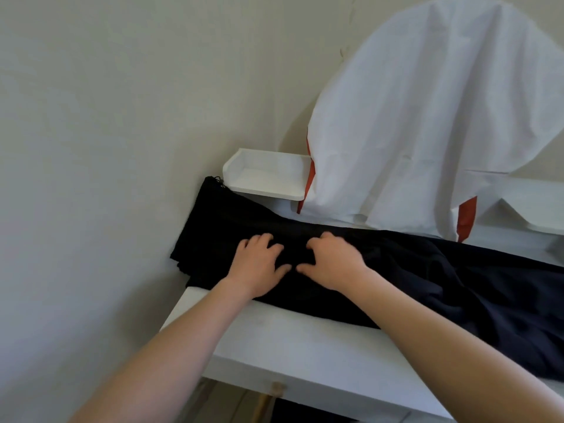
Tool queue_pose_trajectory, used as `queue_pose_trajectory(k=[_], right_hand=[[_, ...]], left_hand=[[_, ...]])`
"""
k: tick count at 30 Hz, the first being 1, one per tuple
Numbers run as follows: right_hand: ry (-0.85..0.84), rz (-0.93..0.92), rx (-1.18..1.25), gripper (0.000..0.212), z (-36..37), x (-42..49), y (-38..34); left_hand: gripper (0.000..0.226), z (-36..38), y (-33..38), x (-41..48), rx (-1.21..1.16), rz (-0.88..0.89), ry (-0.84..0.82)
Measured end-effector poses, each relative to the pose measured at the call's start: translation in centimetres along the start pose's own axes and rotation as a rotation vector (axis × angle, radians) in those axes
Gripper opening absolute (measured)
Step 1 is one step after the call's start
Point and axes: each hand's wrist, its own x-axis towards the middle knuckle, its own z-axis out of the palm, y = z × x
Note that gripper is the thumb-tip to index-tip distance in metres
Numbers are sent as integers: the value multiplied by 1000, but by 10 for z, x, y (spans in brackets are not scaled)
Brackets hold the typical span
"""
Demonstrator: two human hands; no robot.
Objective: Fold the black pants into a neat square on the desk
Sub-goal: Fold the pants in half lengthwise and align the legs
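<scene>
1. Where two bare forearms reach in from the near edge, the hands lie side by side on the black pants (427,276), thumbs pointing at each other and almost meeting.
2. The left hand (259,265) rests palm-down with its fingers spread and only slightly bent, pressing on the cloth and gripping nothing.
3. The right hand (331,264) is also palm-down, but its fingers are more bent, with the tips dug into the fabric. Motion blur hides whether they pinch a fold or only press, so I cannot tell.
4. The black pants lie stretched out as one long band on the white desk (290,340). Their long axis runs from the far left, by the wall (91,117), to the near right, where they leave the picture.
5. Their left end hangs a little over the desk's left edge against the wall, and the cloth on the right is rumpled into soft folds. A small dark cord or tuft (217,179) shows at the far-left corner. I cannot tell which end is the waist.
6. Just beyond the pants' far-left end stands a small white shelf tray (265,175).
7. To the right of the tray, a white sheet (427,117) drapes over something with orange-red parts.
8. A wooden knob (277,388) sits on the desk's near front.
</scene>
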Motion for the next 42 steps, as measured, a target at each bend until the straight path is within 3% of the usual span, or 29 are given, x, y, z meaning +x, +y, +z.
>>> queue_pose_trajectory(k=[3, 7, 16, 32, 39, 42], right_hand=[[-252, 94, -5, 88, 16, -2, 4], [-317, 94, 77, 103, 18, -5, 25], [-378, 114, 54, 106, 0, -24, 55], [-403, 209, 10, 107, -10, -54, 89], [-465, 260, -53, 108, -17, -57, 97], [-421, 214, -105, 98, -18, -52, 86]], left_hand=[[67, 21, 6, -8, -53, -91, -174], [69, 25, 22, -16, -53, -110, -176], [66, 9, 77, -24, 69, -70, -107], [67, 12, 120, -29, 48, 6, -36], [53, 12, 124, -28, -74, 91, 21], [44, 10, 101, -26, -195, 3, 136]])
